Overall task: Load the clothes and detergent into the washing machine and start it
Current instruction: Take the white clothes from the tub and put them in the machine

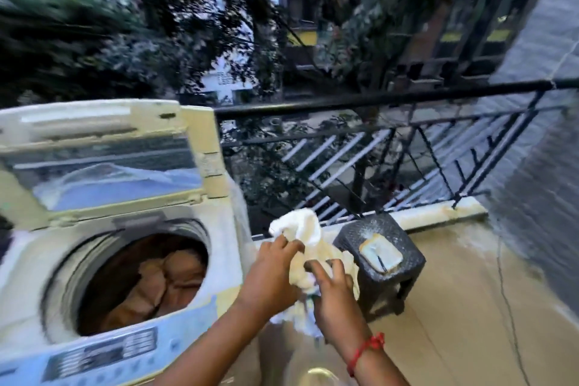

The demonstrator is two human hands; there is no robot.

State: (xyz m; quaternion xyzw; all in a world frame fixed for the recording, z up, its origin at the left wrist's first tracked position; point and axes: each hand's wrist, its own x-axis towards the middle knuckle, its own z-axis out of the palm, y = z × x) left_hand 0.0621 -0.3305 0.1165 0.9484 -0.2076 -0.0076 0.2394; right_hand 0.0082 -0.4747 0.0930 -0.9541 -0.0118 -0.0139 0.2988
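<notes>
A white top-loading washing machine [37,260] stands at the left with its lid [103,153] raised. Brown clothes [156,285] lie in its drum. To the right of the machine, both my hands hold a crumpled cream-white cloth [308,233] in the air. My left hand [271,269] grips its upper part. My right hand [332,288], with a red thread on the wrist, grips its lower part. The control panel [103,354] runs along the machine's near edge. The picture is blurred.
A dark plastic stool [407,260] stands right of the cloth, with a pale flat packet [380,254] on top. A black metal railing [376,100] closes the balcony behind, trees beyond it. A grey wall [539,166] rises at the right. The floor [470,307] is tan tile.
</notes>
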